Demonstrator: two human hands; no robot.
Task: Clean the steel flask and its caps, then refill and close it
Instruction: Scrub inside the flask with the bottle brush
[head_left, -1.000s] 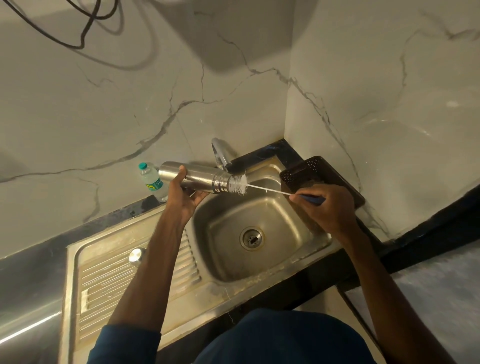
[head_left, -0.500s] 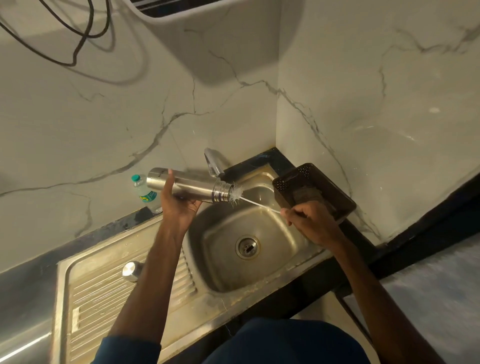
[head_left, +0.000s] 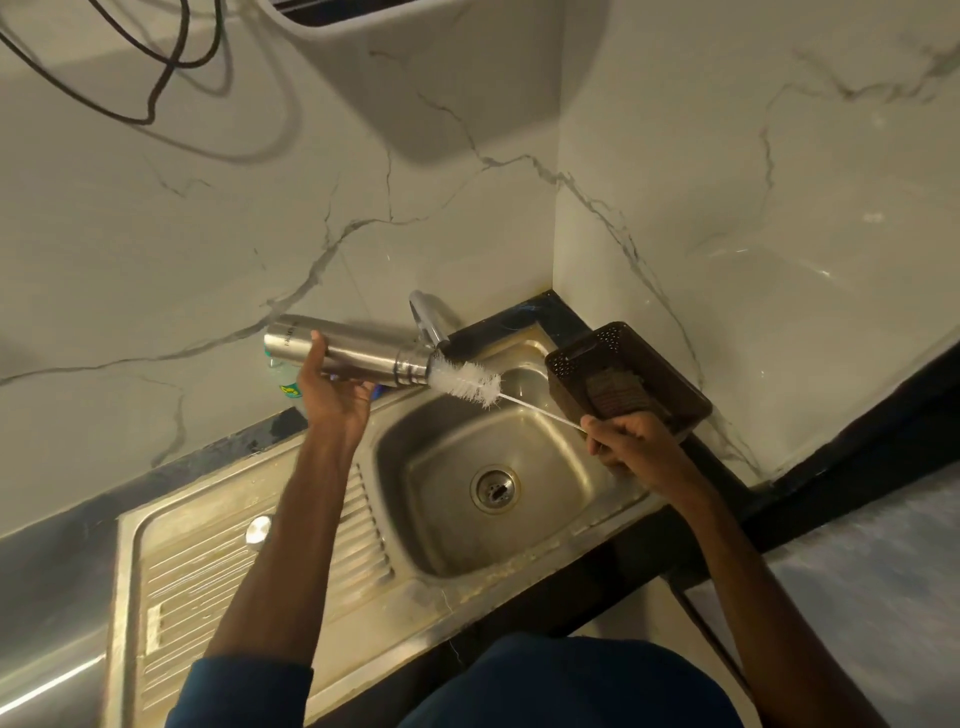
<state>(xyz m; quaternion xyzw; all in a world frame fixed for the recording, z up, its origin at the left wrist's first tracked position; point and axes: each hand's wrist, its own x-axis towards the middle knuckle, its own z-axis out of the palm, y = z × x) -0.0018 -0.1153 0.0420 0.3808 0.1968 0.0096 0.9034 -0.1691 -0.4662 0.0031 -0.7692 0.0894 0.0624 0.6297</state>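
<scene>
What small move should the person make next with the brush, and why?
Probably push the brush deeper into the flask: the left hand holds the flask level at the sink, the right hand grips the brush wire, and nearly all the bristles lie outside the mouth.

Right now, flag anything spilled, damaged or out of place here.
Nothing stands out. The left hand holds the steel flask at the sink, the brush at its mouth; one cap rests on the drainboard.
</scene>
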